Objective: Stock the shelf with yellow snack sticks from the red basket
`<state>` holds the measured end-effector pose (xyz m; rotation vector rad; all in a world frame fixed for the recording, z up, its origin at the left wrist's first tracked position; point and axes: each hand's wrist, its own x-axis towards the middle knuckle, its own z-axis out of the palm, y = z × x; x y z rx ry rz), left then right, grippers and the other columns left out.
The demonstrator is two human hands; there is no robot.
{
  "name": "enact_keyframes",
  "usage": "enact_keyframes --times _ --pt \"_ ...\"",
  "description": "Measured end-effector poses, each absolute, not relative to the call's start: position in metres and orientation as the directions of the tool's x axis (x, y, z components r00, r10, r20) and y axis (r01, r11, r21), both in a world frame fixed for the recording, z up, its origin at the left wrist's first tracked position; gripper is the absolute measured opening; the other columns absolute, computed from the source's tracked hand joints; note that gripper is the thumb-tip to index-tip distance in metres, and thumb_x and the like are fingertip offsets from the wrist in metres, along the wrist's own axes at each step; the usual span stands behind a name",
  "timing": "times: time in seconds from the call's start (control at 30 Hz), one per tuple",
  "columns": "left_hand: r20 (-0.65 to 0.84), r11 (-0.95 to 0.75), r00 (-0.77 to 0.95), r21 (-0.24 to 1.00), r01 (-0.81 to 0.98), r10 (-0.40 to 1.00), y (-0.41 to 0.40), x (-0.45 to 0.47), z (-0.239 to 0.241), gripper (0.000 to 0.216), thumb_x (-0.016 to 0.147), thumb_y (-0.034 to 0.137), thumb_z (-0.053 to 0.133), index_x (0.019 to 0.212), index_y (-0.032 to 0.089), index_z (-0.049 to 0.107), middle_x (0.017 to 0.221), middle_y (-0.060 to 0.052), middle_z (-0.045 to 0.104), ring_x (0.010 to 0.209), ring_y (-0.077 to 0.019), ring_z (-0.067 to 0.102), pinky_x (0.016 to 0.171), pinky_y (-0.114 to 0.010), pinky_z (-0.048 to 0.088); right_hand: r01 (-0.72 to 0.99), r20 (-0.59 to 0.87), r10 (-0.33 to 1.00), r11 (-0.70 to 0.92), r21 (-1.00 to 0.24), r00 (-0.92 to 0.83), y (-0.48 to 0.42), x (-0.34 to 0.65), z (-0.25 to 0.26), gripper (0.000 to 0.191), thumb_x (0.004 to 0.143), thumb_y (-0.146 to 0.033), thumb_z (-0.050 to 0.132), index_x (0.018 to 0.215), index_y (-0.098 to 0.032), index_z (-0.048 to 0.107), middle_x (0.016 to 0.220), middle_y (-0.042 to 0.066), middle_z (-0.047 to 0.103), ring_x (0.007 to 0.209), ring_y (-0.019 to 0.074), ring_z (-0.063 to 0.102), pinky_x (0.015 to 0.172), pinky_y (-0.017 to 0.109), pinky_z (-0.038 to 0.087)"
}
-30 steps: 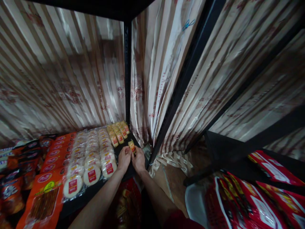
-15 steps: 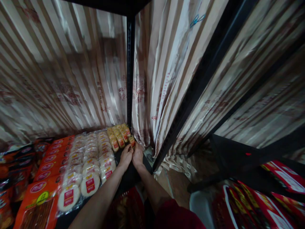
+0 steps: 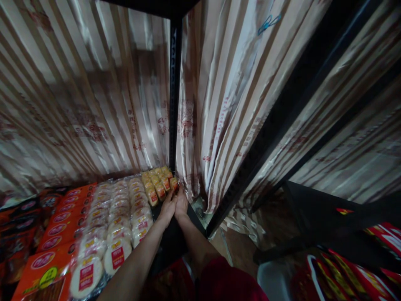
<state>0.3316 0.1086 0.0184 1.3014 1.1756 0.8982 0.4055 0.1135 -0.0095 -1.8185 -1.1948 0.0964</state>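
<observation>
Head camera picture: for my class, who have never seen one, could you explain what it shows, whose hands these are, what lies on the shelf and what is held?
The camera sits on a person's head, looking forward and down, so both bare arms are the wearer's own. The left hand and right hand meet at the back right corner of a black shelf, at a small yellow packet ending a row of yellow packets. Whether either hand grips it is unclear. Alongside lie rows of round white cakes and orange packets. A striped curtain hangs behind.
</observation>
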Motion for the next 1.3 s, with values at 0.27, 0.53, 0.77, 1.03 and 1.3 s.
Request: enact_keyframes --times 0.27,0.53,0.77,1.03,1.3 --pt "-0.108 0.075 0.234 0.986 0.148 0.966 0.115 0.335 0.006 0.046 0.085 0.035 0.038 0.124 0.014 0.050 0.141 -0.010 0.040 0.132 -0.0187 0.033 0.112 -0.034 0.020 0.771 0.409 0.800 -0.104 -0.628 0.440 0.124 0.412 -0.011 0.053 0.078 -0.009 0.039 0.129 -0.020 0.044 0.117 0.011 0.057 0.105 0.0196 0.054 0.094 0.036 0.039" --pt "-0.106 0.069 0.177 0.977 0.201 0.979 0.117 0.342 -0.004 0.048 0.083 0.045 0.040 0.118 0.018 0.055 0.139 -0.008 0.043 0.134 -0.0185 0.029 0.112 -0.031 0.015 0.770 0.384 0.812 -0.119 -0.627 0.438 0.132 0.411 -0.012 0.038 0.080 -0.014 0.042 0.116 -0.021 0.053 0.109 0.009 0.060 0.095 0.0187 0.057 0.085 0.031 0.043" --pt "-0.113 0.080 0.143 0.972 0.220 0.983 0.115 0.344 -0.004 0.048 0.084 0.040 0.037 0.123 0.015 0.051 0.139 -0.009 0.043 0.132 -0.0184 0.032 0.113 -0.031 0.016 0.765 0.370 0.838 -0.084 -0.639 0.401 0.133 0.412 -0.015 0.039 0.080 -0.012 0.039 0.115 -0.018 0.054 0.114 0.011 0.056 0.100 0.0189 0.055 0.085 0.029 0.044" --pt "-0.116 0.083 0.128 0.968 0.238 0.985 0.116 0.346 -0.008 0.048 0.085 0.033 0.034 0.127 0.013 0.048 0.139 -0.009 0.043 0.132 -0.0169 0.033 0.112 -0.029 0.019 0.714 0.399 0.848 0.036 -0.700 0.349 0.137 0.415 -0.029 0.051 0.077 -0.010 0.039 0.125 -0.019 0.051 0.127 0.010 0.049 0.115 0.0172 0.047 0.100 0.029 0.037" --pt "-0.093 0.040 0.117 0.918 0.395 0.989 0.105 0.344 0.012 0.046 0.087 0.030 0.031 0.122 0.010 0.053 0.136 -0.012 0.046 0.129 -0.0199 0.038 0.110 -0.030 0.022 0.692 0.427 0.846 0.100 -0.715 0.319 0.137 0.419 -0.033 0.055 0.073 -0.009 0.040 0.126 -0.018 0.051 0.134 0.009 0.045 0.125 0.0175 0.039 0.107 0.033 0.030"
